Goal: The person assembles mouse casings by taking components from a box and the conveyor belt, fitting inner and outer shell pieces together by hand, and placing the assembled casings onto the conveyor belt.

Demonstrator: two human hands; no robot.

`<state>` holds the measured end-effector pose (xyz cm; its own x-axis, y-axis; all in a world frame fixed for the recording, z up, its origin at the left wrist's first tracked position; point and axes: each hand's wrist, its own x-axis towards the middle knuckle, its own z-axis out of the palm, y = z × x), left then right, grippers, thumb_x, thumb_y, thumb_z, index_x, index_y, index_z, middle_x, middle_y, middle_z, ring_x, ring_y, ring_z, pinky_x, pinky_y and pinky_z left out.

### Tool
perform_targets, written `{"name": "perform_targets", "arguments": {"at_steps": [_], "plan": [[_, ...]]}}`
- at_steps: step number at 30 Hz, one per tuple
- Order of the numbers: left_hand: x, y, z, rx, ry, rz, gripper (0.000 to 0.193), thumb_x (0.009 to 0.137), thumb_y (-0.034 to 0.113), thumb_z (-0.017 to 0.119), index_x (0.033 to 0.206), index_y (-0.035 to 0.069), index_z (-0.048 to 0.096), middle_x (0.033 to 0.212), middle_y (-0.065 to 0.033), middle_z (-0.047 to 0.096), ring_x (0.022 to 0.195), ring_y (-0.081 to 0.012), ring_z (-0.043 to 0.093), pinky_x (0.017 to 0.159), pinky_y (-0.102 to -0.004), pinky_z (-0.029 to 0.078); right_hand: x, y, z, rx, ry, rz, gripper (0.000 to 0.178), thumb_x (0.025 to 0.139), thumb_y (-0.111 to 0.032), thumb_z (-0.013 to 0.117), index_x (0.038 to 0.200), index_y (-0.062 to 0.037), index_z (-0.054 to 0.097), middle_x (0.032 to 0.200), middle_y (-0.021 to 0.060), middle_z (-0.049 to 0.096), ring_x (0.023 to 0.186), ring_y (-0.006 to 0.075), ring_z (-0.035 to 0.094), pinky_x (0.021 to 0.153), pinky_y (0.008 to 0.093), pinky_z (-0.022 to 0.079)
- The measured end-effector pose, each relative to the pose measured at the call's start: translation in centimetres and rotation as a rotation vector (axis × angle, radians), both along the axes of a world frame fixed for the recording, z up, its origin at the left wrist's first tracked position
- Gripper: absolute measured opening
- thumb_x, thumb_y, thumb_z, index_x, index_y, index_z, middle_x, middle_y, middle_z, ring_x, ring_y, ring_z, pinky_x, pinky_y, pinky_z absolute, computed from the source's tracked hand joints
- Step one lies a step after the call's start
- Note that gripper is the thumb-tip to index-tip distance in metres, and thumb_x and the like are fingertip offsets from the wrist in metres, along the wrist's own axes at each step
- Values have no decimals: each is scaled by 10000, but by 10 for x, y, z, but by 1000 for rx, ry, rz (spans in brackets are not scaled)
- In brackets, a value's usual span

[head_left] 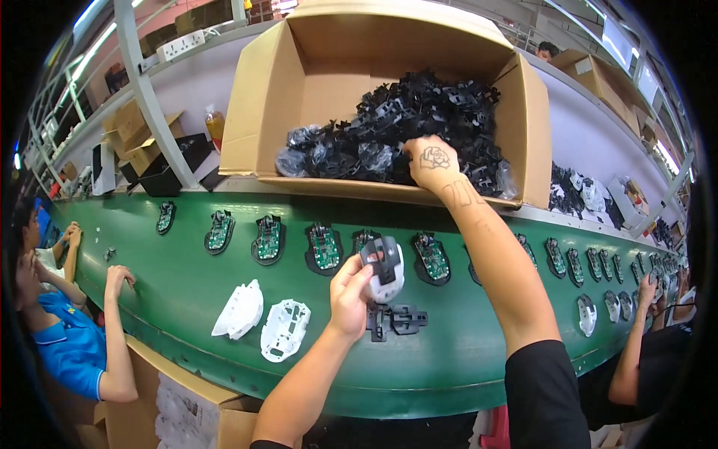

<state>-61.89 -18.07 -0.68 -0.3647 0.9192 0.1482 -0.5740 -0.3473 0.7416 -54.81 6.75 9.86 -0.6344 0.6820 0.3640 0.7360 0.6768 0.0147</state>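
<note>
My left hand holds up a white computer mouse shell with a black plastic piece on its upper side, pinched between thumb and fingers above the green belt. Just below it, black plastic parts lie on the belt. My right hand reaches into a large cardboard box, against a heap of small black plastic parts. Its fingers curl down into the heap, and their tips are hidden, so what they grip does not show. Two white mouse shells rest to the left of my left hand.
Mouse bases with green circuit boards stand in a row along the green belt, beneath my right forearm too. A person in a blue shirt sits at the left. Another person's arm works at the right. Metal posts rise behind the belt.
</note>
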Motion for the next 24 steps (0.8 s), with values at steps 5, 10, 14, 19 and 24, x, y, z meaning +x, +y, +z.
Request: {"name": "perform_targets", "arguments": {"at_steps": [5,10,14,19,24], "plan": [[-8,2,-9,54,94,44,302,993,190,599,1240,51,496,1154,-21,574,1011,-90,528,895,-266,427,16,-22,-9,255,493,199,300,845,-52,586,1131,-71,678,1011,142,615,856,352,649,777,420,539],[2,5,-4,51,93,1,297,1013,225,565,1253,84,460,1163,-16,562,1052,-97,525,925,-275,427,51,-37,-14,186,476,237,243,854,-46,584,1063,-74,704,987,136,609,856,354,649,765,431,541],[-1,-2,-10,13,167,-29,453,1029,364,477,1382,108,352,1328,-159,543,1158,-279,596,934,-417,505,53,-14,-8,7,460,96,251,870,-82,562,1069,-77,715,1020,165,628,923,353,645,842,414,524],[-4,-5,-5,-9,73,-149,641,998,421,517,1492,134,225,1280,-153,540,1059,-264,631,792,-383,562,71,8,-5,-127,476,10,252,880,-122,554,1049,-60,731,995,205,678,959,340,658,885,385,517],[-6,-5,-3,7,96,-142,704,985,423,531,1527,141,181,1276,-176,544,1024,-269,645,770,-362,568,80,22,1,-522,790,61,201,900,-164,639,1034,-27,701,816,105,699,759,217,694,696,310,553]]}}
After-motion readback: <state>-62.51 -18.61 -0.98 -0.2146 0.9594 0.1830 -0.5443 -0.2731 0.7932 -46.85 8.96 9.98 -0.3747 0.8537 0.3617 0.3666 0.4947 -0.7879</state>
